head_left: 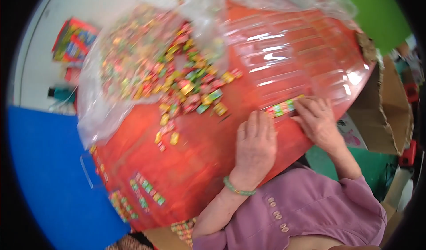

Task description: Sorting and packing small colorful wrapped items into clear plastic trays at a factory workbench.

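Observation:
A short row of small wrapped candies [282,108], red, green and yellow, lies at the near edge of a clear plastic tray [284,57] with long parallel grooves. My left hand [256,143], a green bead bracelet on its wrist, rests with straight fingers at the row's left end. The fingers of my right hand [316,118] bend over the row's right end and grip it; they hide part of it. Left of the tray, a pile of loose wrapped candies [188,88] spills from a large clear plastic bag [95,112].
The table has a red cover [191,161]. Several finished-looking candy rows [148,189] lie at its near left. A blue surface [57,174] adjoins the left side. An open cardboard box [372,117] stands at the right, and a red-edged colourful packet [75,39] lies far left.

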Demonstrator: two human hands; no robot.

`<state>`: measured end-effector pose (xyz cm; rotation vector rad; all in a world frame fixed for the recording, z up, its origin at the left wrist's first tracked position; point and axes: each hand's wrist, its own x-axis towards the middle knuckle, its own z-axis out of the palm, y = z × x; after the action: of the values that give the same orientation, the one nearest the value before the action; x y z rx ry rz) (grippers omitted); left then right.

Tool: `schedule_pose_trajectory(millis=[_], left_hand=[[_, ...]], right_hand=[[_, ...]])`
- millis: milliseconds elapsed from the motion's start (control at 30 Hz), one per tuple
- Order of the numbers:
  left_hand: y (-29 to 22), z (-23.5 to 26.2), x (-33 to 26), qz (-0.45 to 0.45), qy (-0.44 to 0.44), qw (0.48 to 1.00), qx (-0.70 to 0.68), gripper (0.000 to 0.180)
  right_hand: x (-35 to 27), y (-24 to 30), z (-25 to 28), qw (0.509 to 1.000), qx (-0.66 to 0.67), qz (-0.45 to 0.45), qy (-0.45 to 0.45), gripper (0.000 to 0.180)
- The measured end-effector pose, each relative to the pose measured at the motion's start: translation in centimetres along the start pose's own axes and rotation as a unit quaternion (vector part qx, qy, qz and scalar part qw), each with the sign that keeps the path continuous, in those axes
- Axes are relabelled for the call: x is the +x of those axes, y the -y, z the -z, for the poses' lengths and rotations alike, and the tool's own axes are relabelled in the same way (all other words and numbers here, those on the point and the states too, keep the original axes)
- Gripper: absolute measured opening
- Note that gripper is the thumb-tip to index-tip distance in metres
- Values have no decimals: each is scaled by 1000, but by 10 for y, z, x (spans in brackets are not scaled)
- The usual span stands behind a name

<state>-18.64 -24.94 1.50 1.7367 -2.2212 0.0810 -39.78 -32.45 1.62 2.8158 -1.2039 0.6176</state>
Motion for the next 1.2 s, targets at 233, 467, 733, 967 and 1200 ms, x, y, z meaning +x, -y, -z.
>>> schedule_pose_trajectory(millis=[233, 467, 733, 967, 1200], left_hand=[[13, 4, -22, 20, -2, 998, -55, 59], [19, 10, -44, 47, 20, 990, -130, 89], [20, 11, -61, 65, 44, 981, -178, 90], [24, 31, -94, 111, 1, 986, -126, 71], [30, 38, -138, 181, -52, 979, -79, 59]], right_hand=[[-1, 16, -9, 999, 36, 25, -16, 38], [0, 30, -14, 997, 69, 31, -3, 35], [4, 47, -16, 994, 88, 71, 2, 40], [13, 74, -15, 979, 148, 137, 34, 47], [40, 121, -22, 941, 242, 206, 111, 54]])
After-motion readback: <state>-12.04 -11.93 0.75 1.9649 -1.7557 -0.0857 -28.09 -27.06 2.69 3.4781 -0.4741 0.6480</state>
